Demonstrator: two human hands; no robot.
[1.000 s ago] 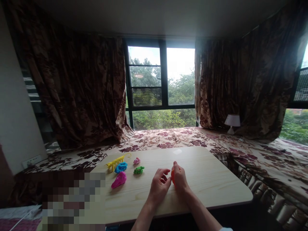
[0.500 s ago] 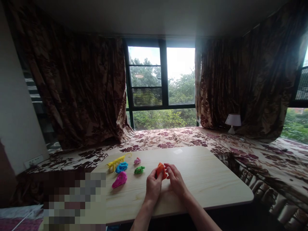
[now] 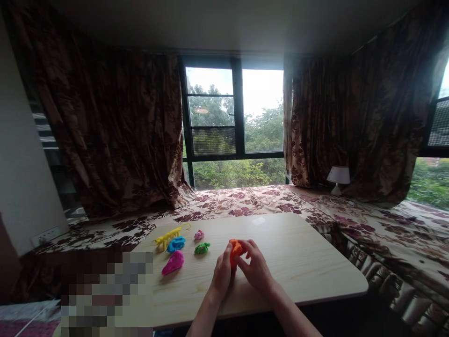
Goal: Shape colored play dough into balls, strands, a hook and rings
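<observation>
The left hand (image 3: 222, 269) is curled partly closed around the orange lump (image 3: 236, 252), gripping its left side. The right hand (image 3: 255, 264) is half closed, thumb and fingers bent onto the lump's right side. The orange lump is above the near part of the counter (image 3: 298, 262). Left of the orange lump lie the green piece (image 3: 202, 248) and, farther left, the magenta piece (image 3: 173, 263).

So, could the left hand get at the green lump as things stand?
Probably yes; nothing shows between the left hand and the green lump, though that hand is holding the orange lump.
</observation>
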